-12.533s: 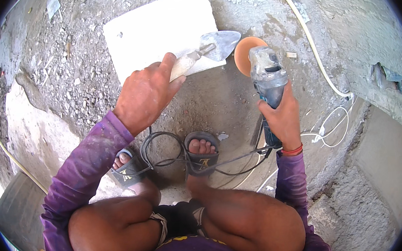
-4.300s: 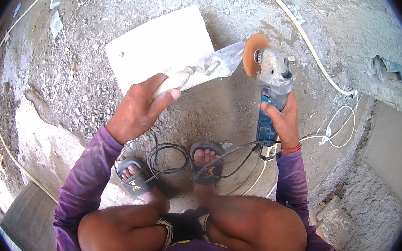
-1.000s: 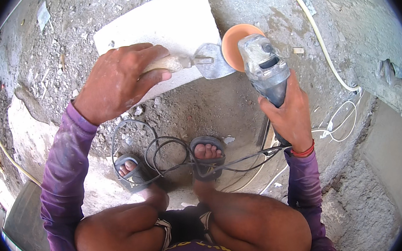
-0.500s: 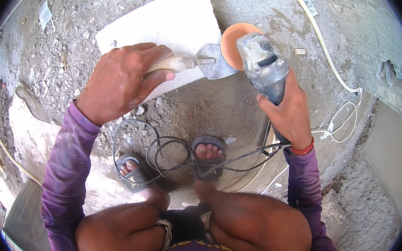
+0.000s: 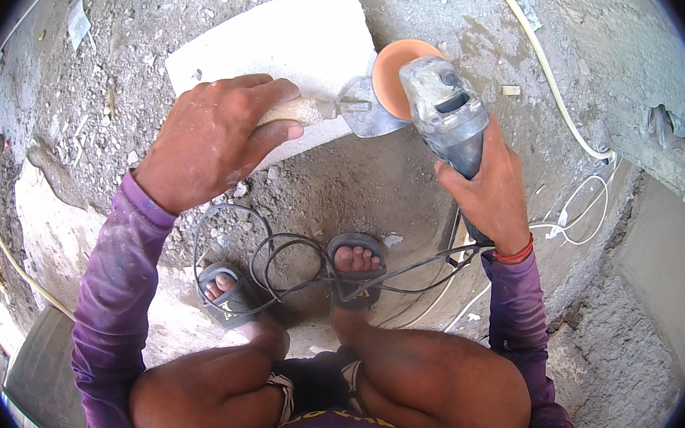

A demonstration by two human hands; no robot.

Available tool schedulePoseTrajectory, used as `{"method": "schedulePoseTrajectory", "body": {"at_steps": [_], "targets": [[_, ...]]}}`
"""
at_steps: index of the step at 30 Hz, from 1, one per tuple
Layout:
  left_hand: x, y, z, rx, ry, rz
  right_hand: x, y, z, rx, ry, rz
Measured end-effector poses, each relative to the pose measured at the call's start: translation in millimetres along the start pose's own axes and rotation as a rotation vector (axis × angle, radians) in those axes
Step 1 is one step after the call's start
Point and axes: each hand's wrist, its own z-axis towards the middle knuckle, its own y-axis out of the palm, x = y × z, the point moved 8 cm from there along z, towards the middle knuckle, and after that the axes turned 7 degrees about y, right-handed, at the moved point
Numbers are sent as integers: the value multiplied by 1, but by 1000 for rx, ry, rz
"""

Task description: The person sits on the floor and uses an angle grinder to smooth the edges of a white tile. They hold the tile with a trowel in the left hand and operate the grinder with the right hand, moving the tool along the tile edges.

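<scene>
My left hand point(image 5: 226, 134) is closed round the pale handle of a trowel point(image 5: 370, 114), whose flat grey blade points right. In my right hand point(image 5: 487, 189) is an angle grinder point(image 5: 444, 115), gripped by its dark body. The grinder's orange disc point(image 5: 397, 75) meets or overlaps the blade's right edge; whether it presses on the metal I cannot tell. Behind the trowel a white slab point(image 5: 278, 40) lies on the ground, partly covered by my left hand.
A black cable point(image 5: 289, 259) loops over and between my sandalled feet point(image 5: 355, 266). On the right a cream hose point(image 5: 535, 42) and a thin white cord point(image 5: 602, 199) run along the ground beside a rough wall point(image 5: 638, 49). Rubble point(image 5: 128, 86) is scattered at the left.
The grinder has shifted slightly left, and the trowel with my left hand slightly right, so the disc covers a little more of the blade. Both grips are the same.
</scene>
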Motion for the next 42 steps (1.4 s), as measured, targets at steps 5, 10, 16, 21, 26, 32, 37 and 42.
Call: {"method": "schedulePoseTrajectory", "body": {"at_steps": [5, 10, 16, 21, 26, 32, 37, 42], "targets": [[0, 0, 0, 11, 6, 10, -7, 0, 3, 5, -22, 16], [1, 0, 1, -7, 2, 18, -6, 2, 6, -9, -7, -5], [1, 0, 1, -14, 1, 23, -9, 3, 7, -19, 2, 3], [1, 1, 1, 2, 16, 29, -5, 0, 5, -10, -2, 11], [2, 2, 1, 4, 23, 19, -4, -2, 2, 20, -13, 45], [1, 2, -1, 21, 35, 18, 8, -6, -3, 21, 45, 43], [2, 3, -6, 55, 26, 6, 14, -12, -9, 32, 115, 53], [8, 8, -12, 19, -49, 6, 22, -19, -17, 98, 120, 83]]}}
